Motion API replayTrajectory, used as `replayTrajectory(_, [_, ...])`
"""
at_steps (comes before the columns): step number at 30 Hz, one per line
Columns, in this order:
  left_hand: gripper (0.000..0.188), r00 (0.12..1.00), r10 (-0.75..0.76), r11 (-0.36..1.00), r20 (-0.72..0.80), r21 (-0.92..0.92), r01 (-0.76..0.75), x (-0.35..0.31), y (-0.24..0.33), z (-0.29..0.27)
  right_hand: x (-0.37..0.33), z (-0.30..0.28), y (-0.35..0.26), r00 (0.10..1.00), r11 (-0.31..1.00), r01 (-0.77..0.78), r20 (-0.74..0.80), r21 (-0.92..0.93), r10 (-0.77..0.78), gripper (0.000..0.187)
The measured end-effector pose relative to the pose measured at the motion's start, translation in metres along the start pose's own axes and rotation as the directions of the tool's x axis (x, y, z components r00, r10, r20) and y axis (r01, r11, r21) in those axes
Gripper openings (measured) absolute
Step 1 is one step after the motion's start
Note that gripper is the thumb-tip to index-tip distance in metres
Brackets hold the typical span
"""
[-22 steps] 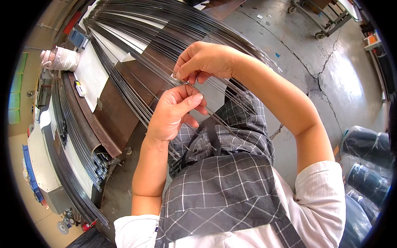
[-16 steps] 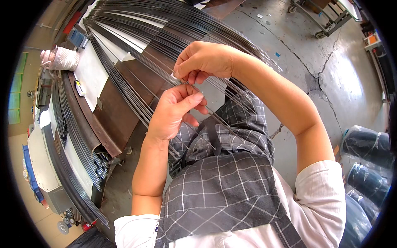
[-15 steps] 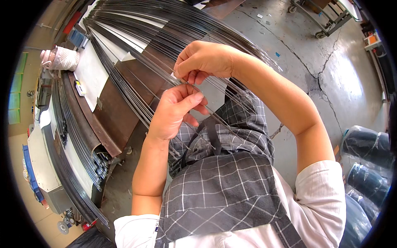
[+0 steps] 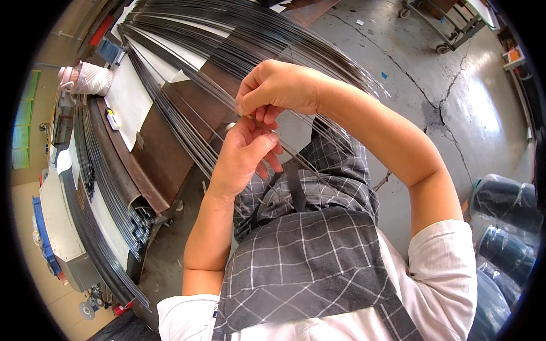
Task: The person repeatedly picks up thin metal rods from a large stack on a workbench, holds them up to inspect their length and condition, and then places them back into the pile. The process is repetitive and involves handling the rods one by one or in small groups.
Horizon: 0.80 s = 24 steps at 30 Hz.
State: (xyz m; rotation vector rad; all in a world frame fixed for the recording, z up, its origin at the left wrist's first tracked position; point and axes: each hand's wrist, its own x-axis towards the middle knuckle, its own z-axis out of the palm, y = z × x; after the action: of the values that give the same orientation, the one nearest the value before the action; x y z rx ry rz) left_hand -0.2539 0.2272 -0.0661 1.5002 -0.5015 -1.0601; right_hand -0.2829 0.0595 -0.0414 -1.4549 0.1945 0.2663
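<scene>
Thumb and fingers of my left hand [image 4: 236,162] are pinched on a thin dark rod [image 4: 298,154], whose free end slants down over my checked apron [image 4: 307,256]. Just above it, my right hand [image 4: 278,88] is bent down at the wrist, its fingertips closed on the same rod close to the left fingers. The exact grip is partly hidden by the fingers. Beneath both hands, bundles of long thin dark rods [image 4: 173,128] fan out from the far left, their near ends reaching toward my lap.
The rods lie over a brown-covered table [image 4: 162,170] with white paper sheets [image 4: 128,102]. A white and yellow utility knife [image 4: 112,119] lies on its left side. A wheeled cart [image 4: 455,34] stands far right; plastic-wrapped dark rolls [image 4: 503,199] sit near right.
My hands have come slightly closer together, the left moving up toward the right fingertips. Both still pinch the rod.
</scene>
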Motion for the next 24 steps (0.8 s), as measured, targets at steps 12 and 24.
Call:
replayTrajectory(12, [0.025, 0.989, -0.044, 0.924, 0.143, -0.371, 0.095, -0.009, 0.0, -0.013, 0.006, -0.006, 0.009, 1.0, 0.999, -0.029, 0.004, 0.021, 0.029, 0.016])
replayTrajectory(24, [0.015, 0.989, -0.038, 0.932, 0.141, -0.352, 0.086, -0.005, -0.007, -0.013, 0.008, -0.012, 0.015, 0.994, 0.994, -0.026, 0.106, 0.11, 0.015, 0.021])
